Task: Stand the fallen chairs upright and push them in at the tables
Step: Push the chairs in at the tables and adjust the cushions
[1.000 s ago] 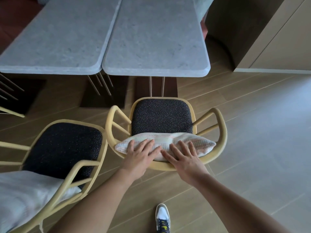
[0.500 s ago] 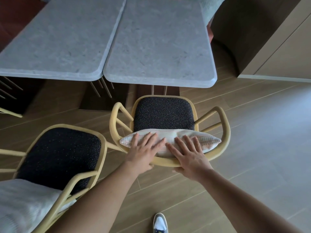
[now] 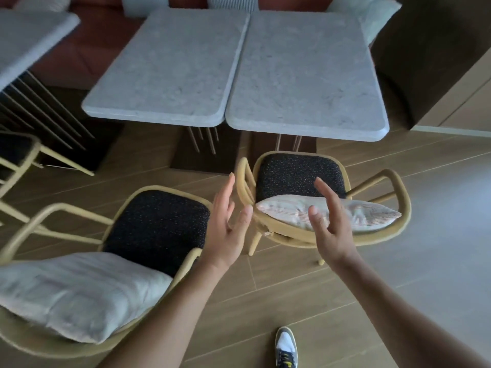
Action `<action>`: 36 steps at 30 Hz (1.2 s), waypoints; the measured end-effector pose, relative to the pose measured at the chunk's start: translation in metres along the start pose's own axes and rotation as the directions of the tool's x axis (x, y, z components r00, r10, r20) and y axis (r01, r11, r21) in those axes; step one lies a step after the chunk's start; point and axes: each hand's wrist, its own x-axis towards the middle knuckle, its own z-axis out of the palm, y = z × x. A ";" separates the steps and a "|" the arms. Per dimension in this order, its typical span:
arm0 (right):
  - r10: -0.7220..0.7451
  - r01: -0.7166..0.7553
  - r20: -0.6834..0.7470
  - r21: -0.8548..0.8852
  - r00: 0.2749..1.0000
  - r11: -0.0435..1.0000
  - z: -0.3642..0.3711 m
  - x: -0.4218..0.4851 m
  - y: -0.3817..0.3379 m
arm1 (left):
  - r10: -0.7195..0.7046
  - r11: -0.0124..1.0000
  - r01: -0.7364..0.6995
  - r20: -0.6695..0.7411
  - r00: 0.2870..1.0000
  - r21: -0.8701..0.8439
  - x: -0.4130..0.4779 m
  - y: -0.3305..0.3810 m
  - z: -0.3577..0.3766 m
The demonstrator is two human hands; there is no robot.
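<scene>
A yellow chair (image 3: 295,176) with a dark speckled seat stands upright, its front edge just short of the right grey table (image 3: 300,75). A striped cushion (image 3: 366,216) lies against its backrest. A second yellow chair (image 3: 156,224) with a pale cushion (image 3: 77,290) stands upright at the lower left, well back from the left grey table (image 3: 170,67). My left hand (image 3: 228,227) and my right hand (image 3: 329,221) hover open, palms facing each other, above and in front of the right chair's backrest. Neither hand touches anything.
A third yellow chair (image 3: 16,155) shows partly at the left edge beside another grey table (image 3: 26,41). A red bench with cushions (image 3: 90,49) runs behind the tables. A wooden cabinet (image 3: 457,88) stands at the right. Wooden floor lies open at the lower right. My shoe (image 3: 285,346) is at the bottom.
Both hands have lifted off the right chair's backrest and cushion and pulled back, open. The chair had moved forward toward the right table. My view has drawn back and shifted left.
</scene>
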 end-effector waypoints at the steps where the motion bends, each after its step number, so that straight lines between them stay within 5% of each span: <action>1: -0.006 0.006 -0.003 0.016 1.000 1.000 0.012 -0.007 -0.011 | -0.001 1.000 0.001 -0.020 1.000 0.004 -0.007 0.002 -0.024; 14: -0.069 0.071 0.050 -0.048 0.996 0.996 0.206 -0.154 -0.176 | 0.053 0.969 -0.075 0.097 0.994 0.237 -0.100 -0.043 -0.340; 19: -0.116 0.122 0.089 -0.056 0.989 0.991 0.252 -0.188 -0.212 | 0.067 0.900 -0.119 0.136 0.988 0.420 -0.125 -0.062 -0.409; 24: -0.108 0.147 0.230 -0.160 0.967 0.976 0.295 -0.212 -0.218 | -0.085 0.812 -0.046 0.197 0.977 0.581 -0.159 -0.094 -0.455; 31: 0.107 0.108 0.469 -0.409 0.877 0.906 0.368 -0.241 -0.209 | -0.321 0.500 -0.229 0.424 0.847 0.835 -0.165 -0.158 -0.502; 36: 0.265 0.167 0.511 -0.651 0.818 0.740 0.425 -0.250 -0.190 | -0.387 0.294 -0.440 0.527 0.757 0.848 -0.128 -0.202 -0.523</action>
